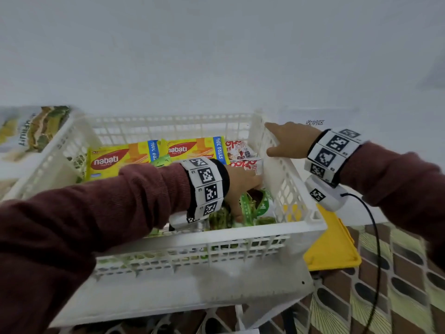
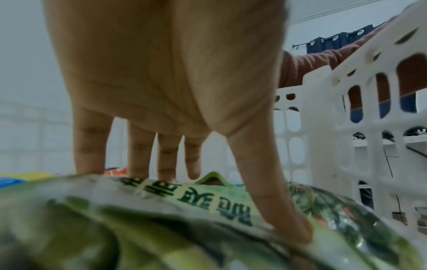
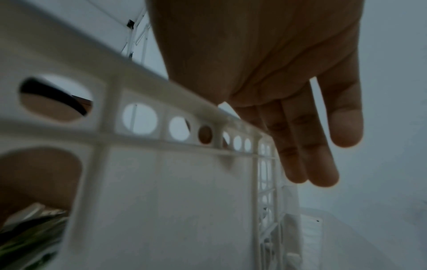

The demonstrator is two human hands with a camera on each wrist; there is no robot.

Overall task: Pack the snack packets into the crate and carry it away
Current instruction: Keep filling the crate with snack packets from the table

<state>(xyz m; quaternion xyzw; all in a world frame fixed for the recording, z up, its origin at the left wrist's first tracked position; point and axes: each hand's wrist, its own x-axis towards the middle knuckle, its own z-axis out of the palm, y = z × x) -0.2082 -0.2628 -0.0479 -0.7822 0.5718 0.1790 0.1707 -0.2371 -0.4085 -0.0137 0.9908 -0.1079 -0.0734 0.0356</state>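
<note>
A white lattice crate (image 1: 183, 233) stands on a white table. Two yellow Nabati wafer packets (image 1: 120, 160) lie along its far side, with red-and-white packets (image 1: 240, 150) at the far right. My left hand (image 1: 245, 196) is inside the crate and presses with straight fingers and thumb on a green packet (image 1: 261, 206) in the near right corner. In the left wrist view, the fingers (image 2: 141, 160) rest flat on the green packet (image 2: 184, 219). My right hand (image 1: 277, 141) hovers open at the crate's right wall (image 3: 161, 182), its straight fingers (image 3: 307, 160) over the rim.
A large pale bag with green print (image 1: 31, 133) lies to the left of the crate. A yellow tray (image 1: 334, 249) sticks out under the crate's right side at the table edge. Patterned floor (image 1: 397, 273) lies below; a black cable (image 1: 375, 237) hangs from my right wrist.
</note>
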